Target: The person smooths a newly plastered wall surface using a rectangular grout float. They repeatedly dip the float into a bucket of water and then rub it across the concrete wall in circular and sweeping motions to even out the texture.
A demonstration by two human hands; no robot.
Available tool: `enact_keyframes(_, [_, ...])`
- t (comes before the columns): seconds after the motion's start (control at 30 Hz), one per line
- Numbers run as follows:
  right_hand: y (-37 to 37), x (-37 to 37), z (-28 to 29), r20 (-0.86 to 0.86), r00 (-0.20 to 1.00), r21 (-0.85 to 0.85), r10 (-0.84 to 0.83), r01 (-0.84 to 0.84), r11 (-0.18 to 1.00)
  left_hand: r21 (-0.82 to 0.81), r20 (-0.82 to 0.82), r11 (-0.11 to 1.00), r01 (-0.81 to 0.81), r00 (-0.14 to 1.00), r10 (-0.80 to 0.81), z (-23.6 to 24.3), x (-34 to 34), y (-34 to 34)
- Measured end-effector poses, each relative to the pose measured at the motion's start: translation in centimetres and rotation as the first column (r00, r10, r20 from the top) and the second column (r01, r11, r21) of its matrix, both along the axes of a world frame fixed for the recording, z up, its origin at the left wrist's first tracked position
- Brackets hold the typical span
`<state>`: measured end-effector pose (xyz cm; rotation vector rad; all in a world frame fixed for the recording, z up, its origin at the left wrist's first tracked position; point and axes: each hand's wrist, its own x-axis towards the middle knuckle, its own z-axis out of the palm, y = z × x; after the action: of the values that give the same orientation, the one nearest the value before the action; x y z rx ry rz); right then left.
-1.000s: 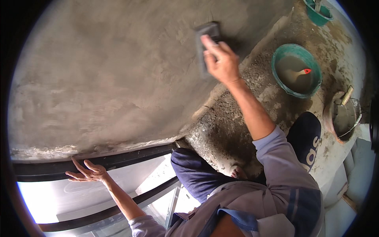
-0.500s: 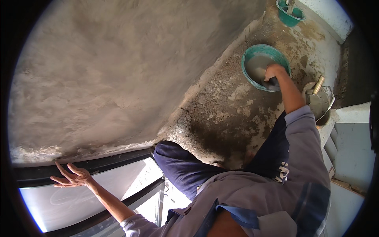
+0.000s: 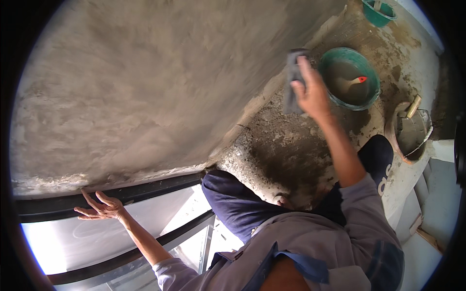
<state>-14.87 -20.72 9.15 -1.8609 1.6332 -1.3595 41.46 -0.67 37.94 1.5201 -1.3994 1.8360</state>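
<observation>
My right hand (image 3: 311,97) grips the grey float (image 3: 292,80), which lies along the hand's left side, near the wall's (image 3: 160,97) lower edge; I cannot tell if it touches. My left hand (image 3: 104,207), well apart from it, holds nothing, its fingers spread over the black frame (image 3: 155,190); contact is unclear. Half a second ago my right hand was down in the green tub (image 3: 360,54); now it is out, just left of it, while my left stays by the frame. The tub holds murky water and a red-tipped brush (image 3: 360,79). The bucket (image 3: 390,127) beyond holds grey material, with a pale handle (image 3: 414,105) at its rim.
</observation>
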Motion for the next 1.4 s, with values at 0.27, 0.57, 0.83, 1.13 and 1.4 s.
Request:
enact_keyframes(0.27, [-1.4,17.8,-0.5,-0.061,0.950,-0.567,0.306,-0.285,0.773,0.001,0.037,0.996,-0.085,0.996,0.084,0.0,-0.3,-0.7])
enact_keyframes(0.57, [-9.2,13.5,-4.7,0.103,0.991,-0.651,0.089,0.000,0.759,0.018,0.062,0.970,-0.244,0.968,0.242,0.4,2.4,1.2])
enact_keyframes(0.83, [-3.2,21.0,-1.5,0.333,0.898,-0.683,0.287,0.019,0.730,-0.023,0.033,0.969,-0.247,0.968,0.248,0.1,1.4,-0.1])
enact_keyframes(1.13, [-11.8,11.2,-5.1,0.481,0.877,-0.473,-0.001,0.261,0.841,0.012,-0.078,0.959,-0.283,0.956,0.283,0.1,0.4,-0.3])
enact_keyframes(1.4, [1.4,25.6,-0.7,0.618,0.759,-0.337,0.203,0.022,0.941,-0.037,0.038,0.957,-0.286,0.957,0.287,0.1,1.3,0.2])
